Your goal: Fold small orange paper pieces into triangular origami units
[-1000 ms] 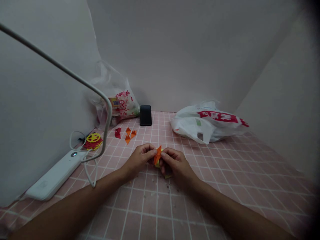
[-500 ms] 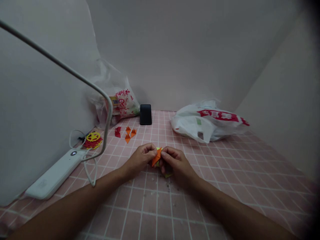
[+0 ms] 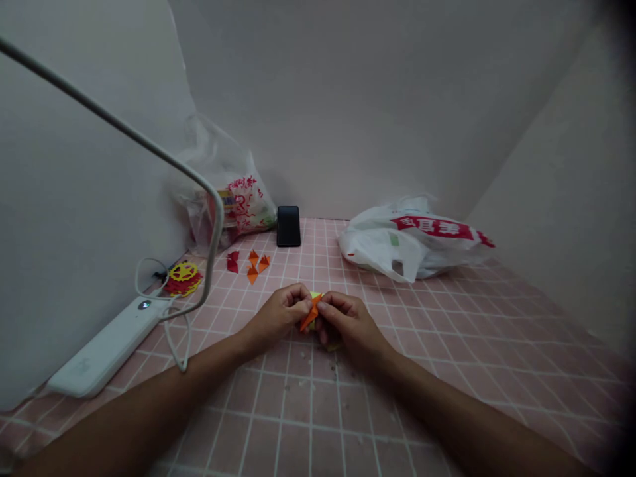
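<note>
Between my two hands is a small folded piece of orange paper (image 3: 311,315), with yellow paper (image 3: 316,295) showing behind it. My left hand (image 3: 287,310) pinches its left side between thumb and fingers. From the right, my right hand (image 3: 348,321) pinches the upper edge, its other fingers curled underneath. A bit of yellowish material peeks out below the right fingers; they hide most of it. Ahead and to the left lie several small folded orange pieces (image 3: 253,273) and a red folded piece (image 3: 232,262).
A white lamp base (image 3: 99,351) with a bent arm (image 3: 149,149) and looped cable stands at left, beside red and yellow cut-outs (image 3: 183,278). Toward the wall are a filled plastic bag (image 3: 243,205), a black phone (image 3: 289,226) and a white bag (image 3: 382,245). Pink tiled surface (image 3: 422,411) underneath.
The orange paper tilts slightly more between my fingers. Both hands keep their pinch in nearly the same place, and the whole view has shifted a little.
</note>
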Demonstrator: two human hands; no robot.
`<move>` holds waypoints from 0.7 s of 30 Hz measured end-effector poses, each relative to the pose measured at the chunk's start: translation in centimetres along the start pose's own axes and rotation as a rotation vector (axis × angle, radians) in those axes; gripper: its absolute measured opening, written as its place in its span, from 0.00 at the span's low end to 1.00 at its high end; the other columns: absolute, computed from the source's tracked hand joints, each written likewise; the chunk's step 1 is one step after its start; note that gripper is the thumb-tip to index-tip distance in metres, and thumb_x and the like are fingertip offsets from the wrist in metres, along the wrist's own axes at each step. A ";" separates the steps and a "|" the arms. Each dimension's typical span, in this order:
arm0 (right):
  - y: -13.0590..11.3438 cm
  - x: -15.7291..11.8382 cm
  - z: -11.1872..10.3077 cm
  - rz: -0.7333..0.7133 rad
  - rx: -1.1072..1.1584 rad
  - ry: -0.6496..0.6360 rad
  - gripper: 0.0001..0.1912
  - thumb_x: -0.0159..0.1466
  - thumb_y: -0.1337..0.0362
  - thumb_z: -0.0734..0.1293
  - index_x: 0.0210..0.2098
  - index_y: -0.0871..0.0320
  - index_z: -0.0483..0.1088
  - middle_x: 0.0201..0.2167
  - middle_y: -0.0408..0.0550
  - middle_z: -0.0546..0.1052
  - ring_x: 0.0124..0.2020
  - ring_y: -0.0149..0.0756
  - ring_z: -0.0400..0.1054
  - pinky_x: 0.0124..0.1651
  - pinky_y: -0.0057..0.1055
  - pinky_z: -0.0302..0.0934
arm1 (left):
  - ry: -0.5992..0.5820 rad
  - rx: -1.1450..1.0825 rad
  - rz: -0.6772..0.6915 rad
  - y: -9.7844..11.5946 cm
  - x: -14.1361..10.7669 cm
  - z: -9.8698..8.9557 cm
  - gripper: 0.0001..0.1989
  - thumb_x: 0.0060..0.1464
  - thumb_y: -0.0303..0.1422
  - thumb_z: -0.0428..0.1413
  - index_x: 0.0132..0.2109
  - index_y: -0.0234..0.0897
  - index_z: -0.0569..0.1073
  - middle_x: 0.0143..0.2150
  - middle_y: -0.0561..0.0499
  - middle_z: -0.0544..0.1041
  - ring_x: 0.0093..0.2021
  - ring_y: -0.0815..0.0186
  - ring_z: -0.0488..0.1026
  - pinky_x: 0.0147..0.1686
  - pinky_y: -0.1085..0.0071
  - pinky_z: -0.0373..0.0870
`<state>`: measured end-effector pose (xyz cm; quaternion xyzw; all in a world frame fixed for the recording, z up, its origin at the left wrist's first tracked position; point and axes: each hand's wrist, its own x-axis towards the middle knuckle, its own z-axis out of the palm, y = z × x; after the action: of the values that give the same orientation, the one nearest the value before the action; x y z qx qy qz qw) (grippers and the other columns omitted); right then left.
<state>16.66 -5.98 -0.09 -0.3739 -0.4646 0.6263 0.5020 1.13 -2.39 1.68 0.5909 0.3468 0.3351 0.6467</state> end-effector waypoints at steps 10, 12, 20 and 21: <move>0.2 0.2 -0.1 -0.015 -0.145 0.165 0.13 0.59 0.58 0.67 0.23 0.59 0.66 0.14 0.38 0.69 0.10 0.24 0.56 0.14 0.22 0.50 | -0.009 0.052 -0.002 -1.1 0.3 -0.3 0.14 0.52 0.42 0.59 0.35 0.35 0.68 0.25 0.55 0.72 0.22 0.73 0.67 0.24 0.76 0.63; 0.0 0.1 -0.2 -0.009 -0.138 0.140 0.13 0.59 0.57 0.67 0.24 0.59 0.66 0.14 0.38 0.69 0.11 0.24 0.57 0.14 0.22 0.52 | -0.013 0.028 -0.039 -1.0 0.3 -0.3 0.15 0.50 0.41 0.61 0.34 0.34 0.69 0.24 0.56 0.72 0.22 0.73 0.66 0.23 0.77 0.62; -0.5 0.2 -0.4 -0.033 -0.157 0.105 0.15 0.61 0.52 0.68 0.29 0.58 0.65 0.13 0.37 0.69 0.12 0.25 0.58 0.15 0.20 0.53 | -0.023 0.045 -0.119 -0.5 0.1 -0.1 0.14 0.48 0.41 0.61 0.31 0.35 0.68 0.18 0.59 0.66 0.17 0.76 0.59 0.18 0.79 0.53; -0.4 0.2 -0.5 -0.031 -0.173 0.111 0.16 0.61 0.52 0.68 0.27 0.58 0.65 0.12 0.37 0.68 0.11 0.25 0.58 0.15 0.20 0.53 | -0.037 0.048 -0.119 -0.6 0.2 -0.2 0.14 0.48 0.41 0.61 0.31 0.36 0.68 0.17 0.60 0.66 0.16 0.76 0.58 0.17 0.79 0.52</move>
<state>17.15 -5.66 0.15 -0.4429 -0.4939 0.5544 0.5025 1.05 -2.19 1.06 0.5907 0.3774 0.2768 0.6573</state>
